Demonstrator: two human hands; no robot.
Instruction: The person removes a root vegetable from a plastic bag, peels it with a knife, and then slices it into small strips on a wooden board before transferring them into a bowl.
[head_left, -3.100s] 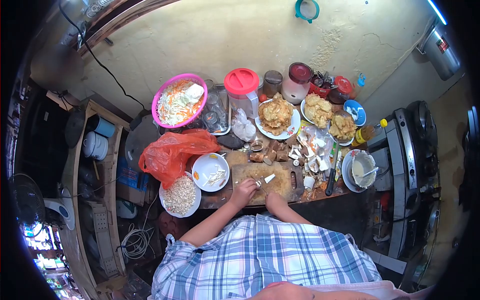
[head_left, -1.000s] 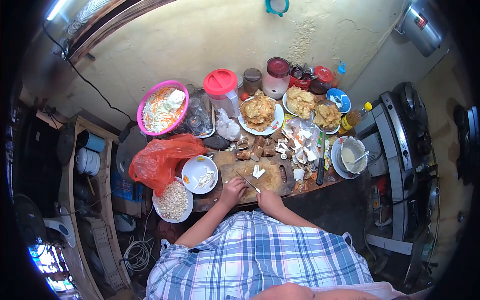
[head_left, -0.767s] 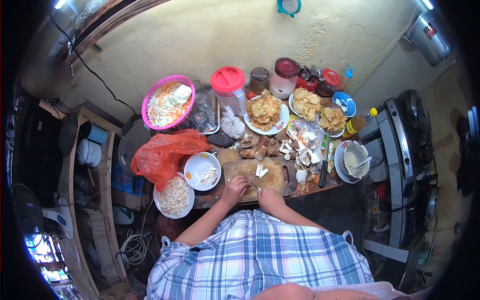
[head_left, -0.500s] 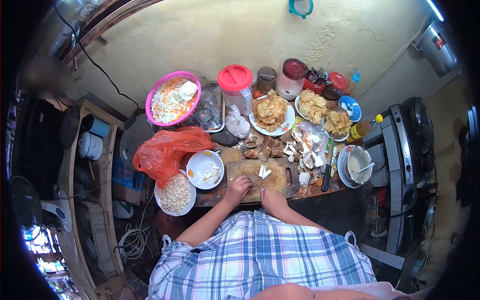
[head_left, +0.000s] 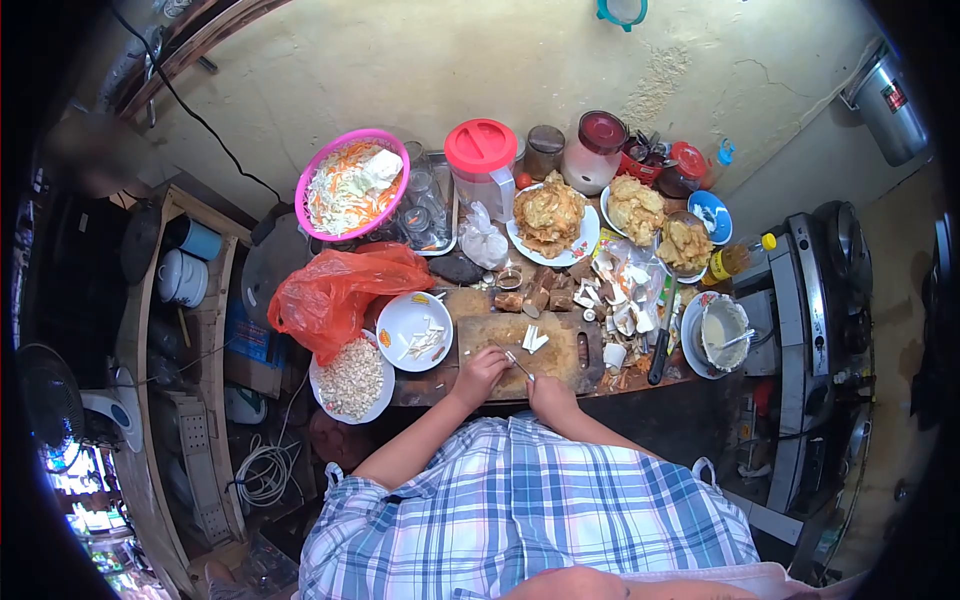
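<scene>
My right hand (head_left: 550, 396) is closed around the handle of a small knife (head_left: 520, 367), its blade angled up and left over the wooden cutting board (head_left: 480, 335). Beside the blade my left hand (head_left: 482, 376) pinches a small white cassava stick (head_left: 510, 356), mostly hidden by the fingers. A few cut cassava sticks (head_left: 535, 338) lie farther up the board. To the left, a white bowl (head_left: 400, 318) holds more thin sticks. Behind the board sit unpeeled brown cassava chunks (head_left: 537, 292).
At left are a plate of small pale pieces (head_left: 352, 382), a red plastic bag (head_left: 345, 290) and a pink basin of shredded vegetables (head_left: 350, 190). Fried food (head_left: 548, 218) sits on plates behind. Peelings (head_left: 630, 290), a black-handled knife (head_left: 658, 355) and a batter bowl (head_left: 722, 330) are at right.
The view has shifted slightly. Both hands remain at the board's near edge, and a small white stick end now shows at my left fingertips beside the blade.
</scene>
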